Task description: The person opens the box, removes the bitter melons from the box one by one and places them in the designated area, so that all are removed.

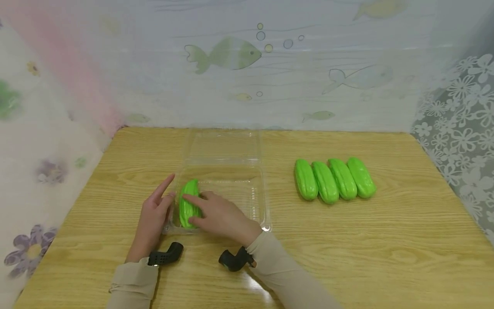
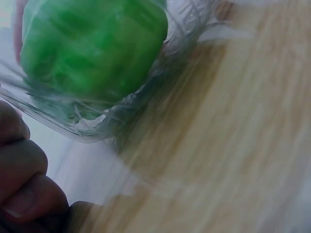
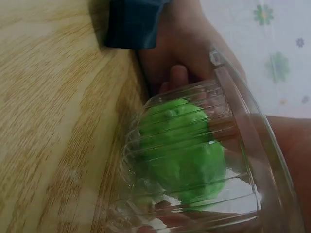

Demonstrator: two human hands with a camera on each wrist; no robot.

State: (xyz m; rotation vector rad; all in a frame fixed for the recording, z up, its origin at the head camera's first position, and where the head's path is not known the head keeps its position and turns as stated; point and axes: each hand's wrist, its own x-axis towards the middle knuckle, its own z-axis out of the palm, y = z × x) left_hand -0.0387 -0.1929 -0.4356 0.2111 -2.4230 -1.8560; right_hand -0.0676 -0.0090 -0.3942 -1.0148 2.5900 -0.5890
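Note:
A clear plastic clamshell box (image 1: 233, 229) lies on the table with its lid folded back. One green, ridged, cucumber-shaped vegetable (image 1: 189, 210) rests lengthwise along the box's left wall; its bumpy end shows through the plastic in the right wrist view. My right hand (image 1: 224, 214) reaches in from the right and holds this vegetable, one finger across its top and the thumb on the near right side. My left hand (image 1: 152, 214) is at the box's left side, index finger straight, thumb near the rim. Its other fingers (image 2: 29, 170) curl beside the wall in the left wrist view.
Several matching green vegetables (image 1: 333, 180) lie side by side on the wooden table (image 1: 386, 240), right of the box. The raised lid (image 1: 224, 146) reaches toward the back edge. A patterned curtain (image 1: 270, 86) stands behind the table. Black wrist cameras (image 1: 167, 254) sit near both hands.

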